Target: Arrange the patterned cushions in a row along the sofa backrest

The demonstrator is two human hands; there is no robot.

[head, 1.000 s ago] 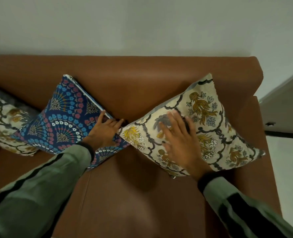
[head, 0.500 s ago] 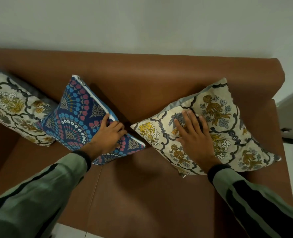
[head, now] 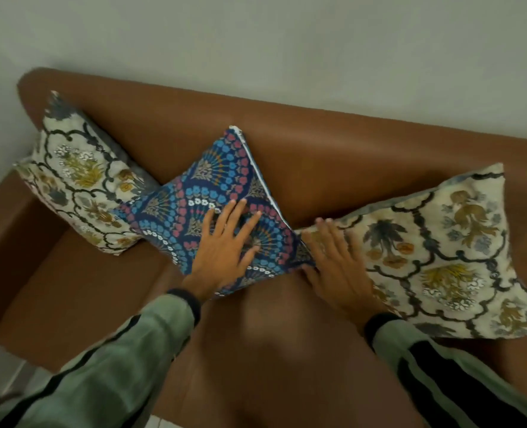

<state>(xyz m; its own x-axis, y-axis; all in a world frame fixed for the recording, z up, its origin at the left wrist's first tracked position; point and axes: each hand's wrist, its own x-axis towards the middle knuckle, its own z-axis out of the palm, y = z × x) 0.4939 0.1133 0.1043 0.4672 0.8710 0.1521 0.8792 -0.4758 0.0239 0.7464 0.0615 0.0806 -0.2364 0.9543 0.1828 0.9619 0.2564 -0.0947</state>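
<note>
Three cushions lean on sofa backrest (head: 333,140). Your left hand (head: 225,251) lies open, flat on blue fan-print cushion (head: 212,193); right hand (head: 336,261) open on right cream floral cushion (head: 441,251). Step: final spacing. Next: nudge the two corners evenly apart.

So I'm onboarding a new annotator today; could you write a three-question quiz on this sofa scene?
1. True or false: the left hand lies flat on the blue fan-patterned cushion.
2. How many cushions lean on the brown leather sofa?
3. The right hand rests on: A) the cream floral cushion at the right B) the cream floral cushion at the left C) the wall.

Key: 1 true; 2 three; 3 A.
</note>
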